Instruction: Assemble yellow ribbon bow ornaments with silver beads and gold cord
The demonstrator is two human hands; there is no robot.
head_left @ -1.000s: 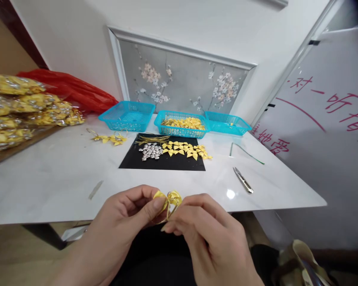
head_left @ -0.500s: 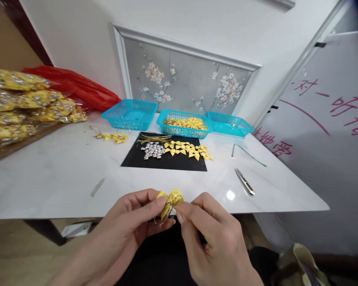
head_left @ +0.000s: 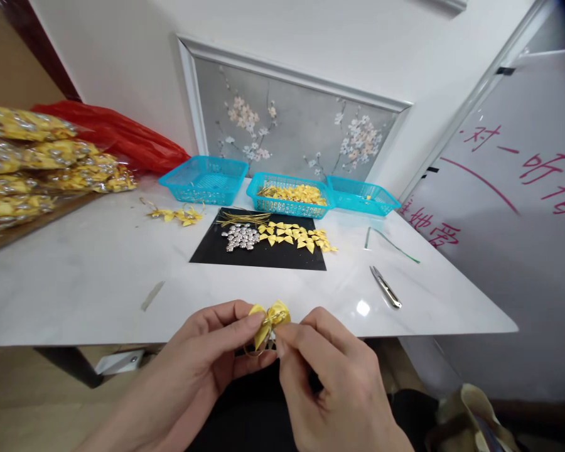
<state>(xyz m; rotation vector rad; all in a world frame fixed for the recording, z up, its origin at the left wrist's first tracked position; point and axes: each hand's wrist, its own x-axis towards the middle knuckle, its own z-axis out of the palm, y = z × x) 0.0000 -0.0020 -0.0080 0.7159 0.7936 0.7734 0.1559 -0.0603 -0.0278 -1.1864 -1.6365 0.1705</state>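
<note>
A yellow ribbon bow (head_left: 274, 316) with a thin gold cord at its knot is held between both hands, just past the table's front edge. My left hand (head_left: 216, 345) pinches the bow's left loop between thumb and fingers. With thumb and forefinger, my right hand (head_left: 334, 370) pinches at the bow's lower right; the fingertips partly hide what they grip. A gold cord loop hangs under the bow, and something pale shows beneath the knot. Silver bells (head_left: 241, 238), gold cords (head_left: 242, 218) and yellow bows (head_left: 296, 235) lie on a black mat (head_left: 263, 258) beyond.
Behind the mat stand a blue basket of yellow bows (head_left: 289, 207) and two more blue baskets (head_left: 202, 182) (head_left: 362, 198). Thread snips (head_left: 385, 287) lie at the right. Finished bows (head_left: 176, 216) lie left of the mat, near bagged bows (head_left: 28, 157) and a red bag (head_left: 108, 135).
The bow has turned slightly between my fingers, showing more of its front and knot. My right fingertips have shifted a little lower and left. Both hands keep their grip.
</note>
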